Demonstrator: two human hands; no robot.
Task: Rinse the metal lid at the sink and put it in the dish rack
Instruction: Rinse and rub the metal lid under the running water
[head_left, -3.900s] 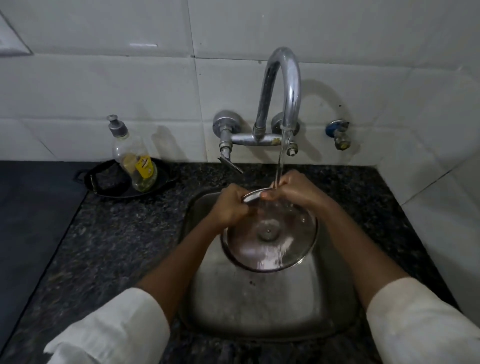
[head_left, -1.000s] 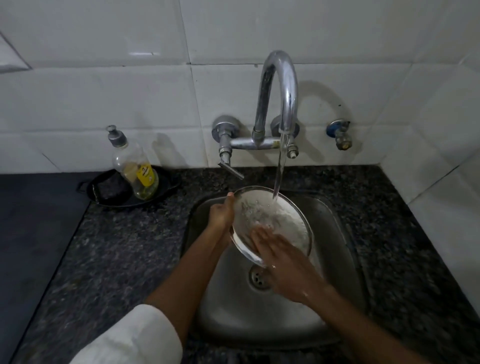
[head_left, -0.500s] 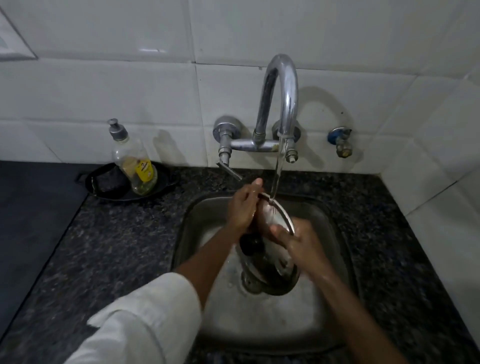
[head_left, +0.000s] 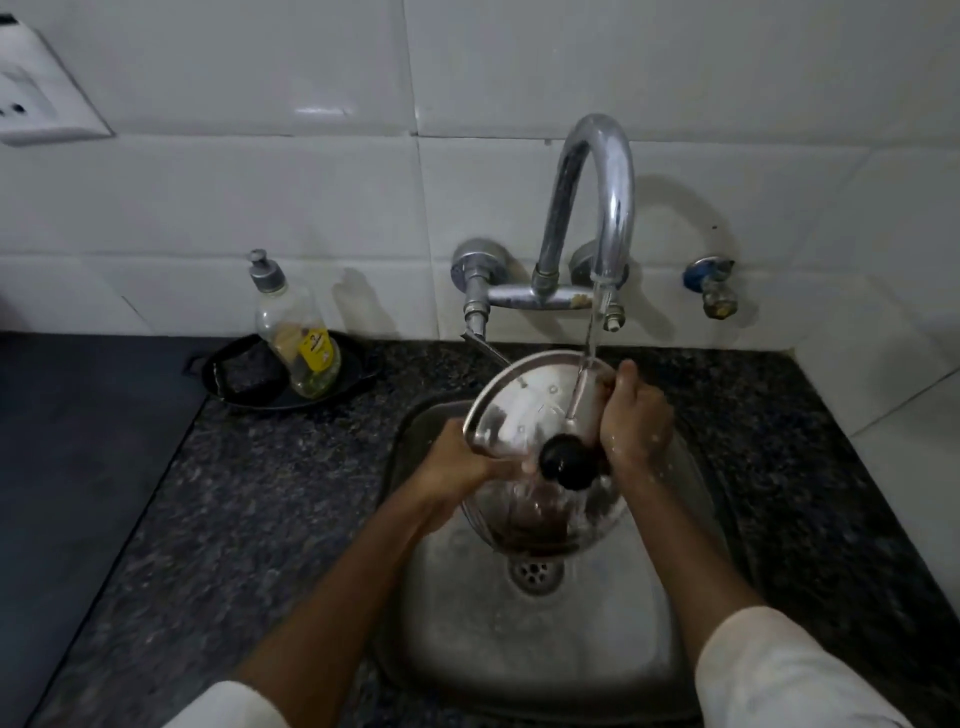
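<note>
Steel lid (head_left: 524, 410) stands tilted over the sink (head_left: 571, 649), under the tap (head_left: 597, 208) water. Left hand (head_left: 457, 462) grips its left rim; right hand (head_left: 634, 415) grips its right rim. No dish rack shows, so neither hand looks nearer.

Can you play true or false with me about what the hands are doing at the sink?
1. Water from the curved chrome tap is running onto the round metal lid. True.
2. The lid with the black knob lies flat on the sink bottom. False: both hands hold it tilted above the steel sink.
3. The left hand grips the lid's left edge. True.
4. The right hand is turning the tap. False: it is on the lid's right side.
5. The clear soap bottle with the yellow label stands in the sink. False: it stands in a black dish on the counter.
</note>
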